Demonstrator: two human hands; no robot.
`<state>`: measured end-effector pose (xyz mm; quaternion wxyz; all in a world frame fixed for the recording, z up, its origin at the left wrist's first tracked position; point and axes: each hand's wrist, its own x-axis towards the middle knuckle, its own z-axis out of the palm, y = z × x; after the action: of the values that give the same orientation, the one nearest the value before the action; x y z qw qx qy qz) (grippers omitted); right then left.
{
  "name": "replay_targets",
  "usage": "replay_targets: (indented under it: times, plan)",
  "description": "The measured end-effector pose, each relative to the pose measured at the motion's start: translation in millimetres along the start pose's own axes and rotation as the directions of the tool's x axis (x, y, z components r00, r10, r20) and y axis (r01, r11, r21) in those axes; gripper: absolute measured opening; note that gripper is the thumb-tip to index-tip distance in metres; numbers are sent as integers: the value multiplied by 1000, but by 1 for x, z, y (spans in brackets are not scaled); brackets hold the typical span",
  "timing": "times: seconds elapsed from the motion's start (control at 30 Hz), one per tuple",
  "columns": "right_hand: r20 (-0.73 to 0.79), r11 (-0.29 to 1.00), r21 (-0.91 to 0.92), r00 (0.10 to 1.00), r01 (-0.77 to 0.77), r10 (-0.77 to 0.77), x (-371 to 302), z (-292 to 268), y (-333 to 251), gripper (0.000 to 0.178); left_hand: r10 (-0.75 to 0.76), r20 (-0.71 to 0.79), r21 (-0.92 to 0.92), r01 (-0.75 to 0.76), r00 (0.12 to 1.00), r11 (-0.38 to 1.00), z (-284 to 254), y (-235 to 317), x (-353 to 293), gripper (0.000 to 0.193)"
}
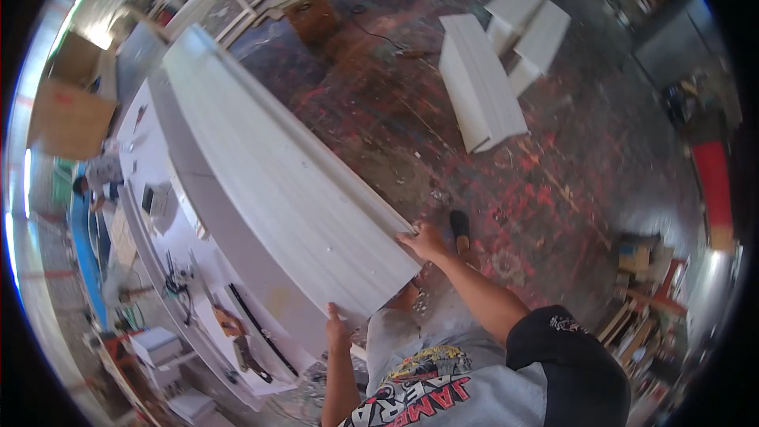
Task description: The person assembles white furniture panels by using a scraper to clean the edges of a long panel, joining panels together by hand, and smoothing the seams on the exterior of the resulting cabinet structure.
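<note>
Both hands [337, 324] [427, 243] clasp a long white panel [277, 182]; the workshop floor [573, 162] is blotched red.

Left hand [337, 327] partly hidden beneath the long white panel [277, 182], distant co-worker [103, 171] too blurred for detail

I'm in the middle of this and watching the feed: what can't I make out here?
Head view: most fingers of the left hand, hidden beneath the edge of the long pale panel.
Head view: the panel's underside, hidden by its upper face.
Head view: what the person at far left is doing, too small and blurred.
Head view: single items in the clutter at lower right, blurred near the lens's dark rim.
</note>
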<state>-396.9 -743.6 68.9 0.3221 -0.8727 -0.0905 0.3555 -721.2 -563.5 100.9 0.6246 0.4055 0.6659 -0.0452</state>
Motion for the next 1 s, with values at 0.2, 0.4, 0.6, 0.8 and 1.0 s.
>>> replay_targets:
  times: [0.2,0.4,0.6,0.8,1.0]
  plan:
    - [-114,985,170,993,-13,33,45,-24,66,85,74,-107,59,-68,991,996,95,15,-35,99]
    - [2,994,22,994,-105,105,70,-60,75,88,69,-245,81,-50,967,995,154,-34,-7,89]
    - [-216,971,-179,969,-157,117,109,-70,121,92,34,-194,29,-29,980,999,208,-46,-8,87]
    - [-279,985,-128,957,-113,73,153,-97,164,93,-41,-150,28,46,988,999,242,-36,-4,87]
    - [-250,972,-144,957,-187,147,134,-95,127,94,-88,-123,0,89,989,996,258,-46,0,83]
